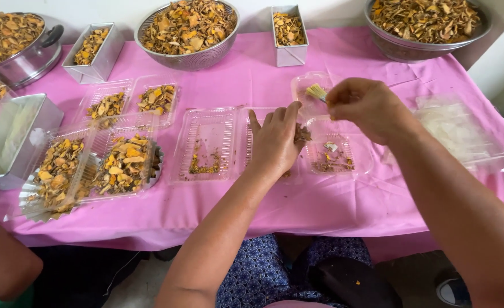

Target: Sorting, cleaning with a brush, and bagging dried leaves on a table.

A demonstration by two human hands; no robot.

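My left hand (275, 140) rests over an open clear plastic clamshell tray (206, 145) and holds a small brownish piece (303, 134) at its fingertips. My right hand (366, 105) pinches a small brush with pale yellow bristles (316, 91), held just above and to the right of that piece. Below them lies another clear tray (337, 154) with a few crumbs and scraps in it. The tray under my left hand has a thin line of yellow crumbs along its bottom.
Clear trays filled with orange-yellow dried slices (124, 162) sit at the left on the pink tablecloth (252, 68). Metal bowls (189, 28) and small metal tins (289, 28) of the same slices line the back. A stack of clear bags (454, 131) lies at right. Another person's arm (1, 262) is at lower left.
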